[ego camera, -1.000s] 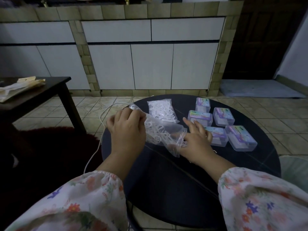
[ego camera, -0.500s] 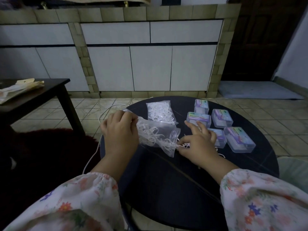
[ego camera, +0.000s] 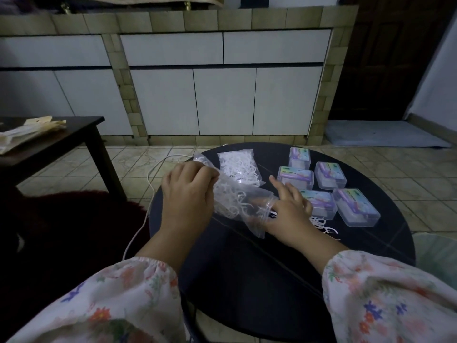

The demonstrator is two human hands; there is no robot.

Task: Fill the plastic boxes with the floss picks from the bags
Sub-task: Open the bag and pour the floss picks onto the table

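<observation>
Clear plastic bag point(ego camera: 237, 204) of floss picks lies tilted over the dark round bench point(ego camera: 247, 268) in the head view; my left hand point(ego camera: 188, 194) grips its closed end, and the right hand point(ego camera: 289, 209) has its fingers inside the mouth, though I cannot tell what they hold; some loose picks point(ego camera: 324, 226) lie beside it; a second bag point(ego camera: 238, 167) waits full; all five plastic boxes point(ego camera: 356, 206) look closed, so I judge the filling barely begun.
</observation>
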